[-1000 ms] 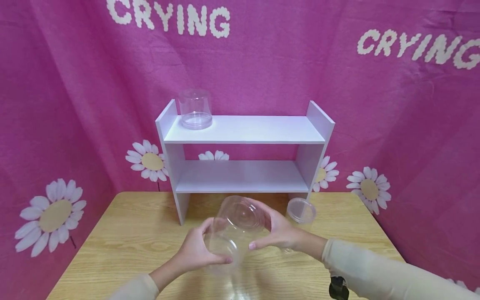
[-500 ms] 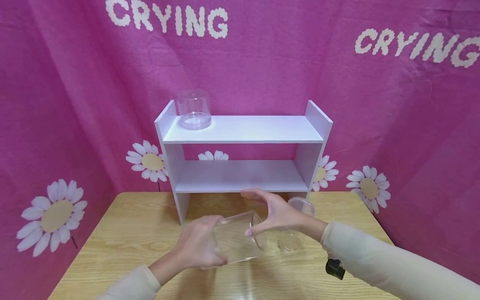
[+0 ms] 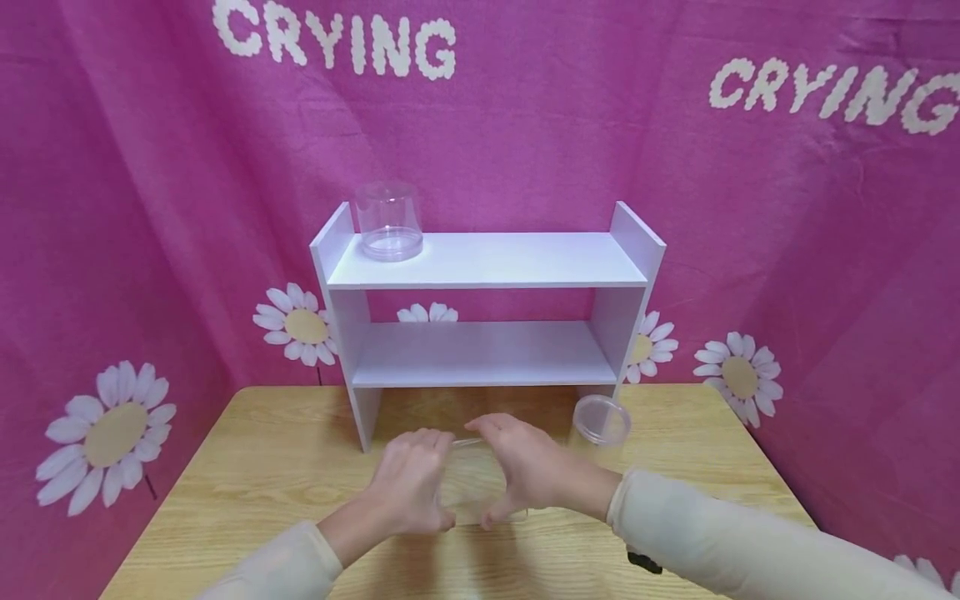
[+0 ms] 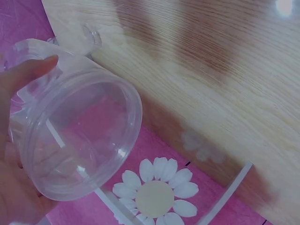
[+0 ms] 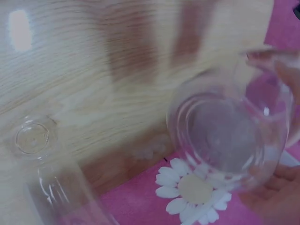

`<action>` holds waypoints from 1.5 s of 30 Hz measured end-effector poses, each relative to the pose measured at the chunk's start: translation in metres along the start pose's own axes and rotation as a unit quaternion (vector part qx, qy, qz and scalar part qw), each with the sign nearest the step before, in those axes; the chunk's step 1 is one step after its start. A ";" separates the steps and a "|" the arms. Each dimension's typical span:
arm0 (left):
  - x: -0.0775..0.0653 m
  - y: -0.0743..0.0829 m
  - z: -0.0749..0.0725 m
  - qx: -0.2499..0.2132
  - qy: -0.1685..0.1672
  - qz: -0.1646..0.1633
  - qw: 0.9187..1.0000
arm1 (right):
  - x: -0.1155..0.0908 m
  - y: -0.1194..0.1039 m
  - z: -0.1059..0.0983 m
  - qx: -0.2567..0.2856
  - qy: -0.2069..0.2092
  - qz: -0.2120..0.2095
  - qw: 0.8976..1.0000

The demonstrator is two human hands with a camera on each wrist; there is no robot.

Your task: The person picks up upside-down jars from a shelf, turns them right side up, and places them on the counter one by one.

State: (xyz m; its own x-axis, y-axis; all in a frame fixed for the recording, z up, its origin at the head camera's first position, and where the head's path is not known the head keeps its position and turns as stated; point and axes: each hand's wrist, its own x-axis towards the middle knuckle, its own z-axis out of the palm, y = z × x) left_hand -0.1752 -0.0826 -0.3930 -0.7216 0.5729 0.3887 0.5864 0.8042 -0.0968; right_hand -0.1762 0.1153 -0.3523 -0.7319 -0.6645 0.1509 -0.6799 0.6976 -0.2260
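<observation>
A clear plastic jar (image 3: 472, 483) lies sideways in the air, close over the table, between my two hands. My left hand (image 3: 408, 483) grips its left end; in the left wrist view the thumb is on the side, behind the round rimmed end (image 4: 133, 110) of the jar. My right hand (image 3: 532, 467) curls round the other end. The right wrist view shows the jar's ringed base (image 5: 222, 136), with fingers (image 5: 276, 197) along its side. The hands hide both ends of the jar in the head view.
A taller clear jar (image 3: 602, 419) stands on the wooden table (image 3: 262, 467), right of my right hand. Behind is a white two-tier shelf (image 3: 487, 354). Another clear jar (image 3: 390, 221) sits on its top board, at the left. A pink cloth (image 3: 525, 108) hangs round the table.
The jar has turned from tilted to lying sideways. My right hand loosened and spread at its right end, then moved left and curled round it. My left hand kept its hold.
</observation>
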 end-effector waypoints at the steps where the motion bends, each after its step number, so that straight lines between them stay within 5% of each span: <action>1: 0.000 0.000 0.000 0.005 -0.002 0.001 1.000 | 0.000 -0.002 0.003 -0.022 0.003 0.003 1.000; 13: 0.003 0.008 0.014 0.029 0.033 -0.005 0.999 | 0.013 -0.015 0.038 -0.226 0.016 0.049 0.973; 20: 0.000 0.015 0.023 0.034 0.031 -0.016 0.999 | 0.010 -0.004 0.056 -0.217 0.090 0.028 0.972; 27: -0.003 0.018 0.025 0.043 -0.030 -0.025 0.998 | 0.004 0.006 0.069 -0.187 0.134 0.018 0.973; 33: -0.010 0.016 0.018 -0.039 -0.033 -0.061 0.997 | -0.005 0.013 0.079 -0.164 0.160 0.010 0.973; 39: -0.015 0.002 0.009 -0.131 0.021 -0.132 0.982 | -0.021 0.026 0.094 -0.093 0.168 0.056 0.980; 45: -0.016 -0.025 0.005 -0.202 0.100 -0.225 0.948 | -0.026 0.037 0.113 -0.023 0.204 0.094 0.974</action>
State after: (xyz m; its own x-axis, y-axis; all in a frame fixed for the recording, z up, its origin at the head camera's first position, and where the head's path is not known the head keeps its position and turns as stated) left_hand -0.1801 -0.1111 -0.4020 -0.8722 0.1118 0.4762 0.3569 0.8112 0.4632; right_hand -0.1769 0.1279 -0.4731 -0.7942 -0.3691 0.4827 -0.5270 0.8138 -0.2450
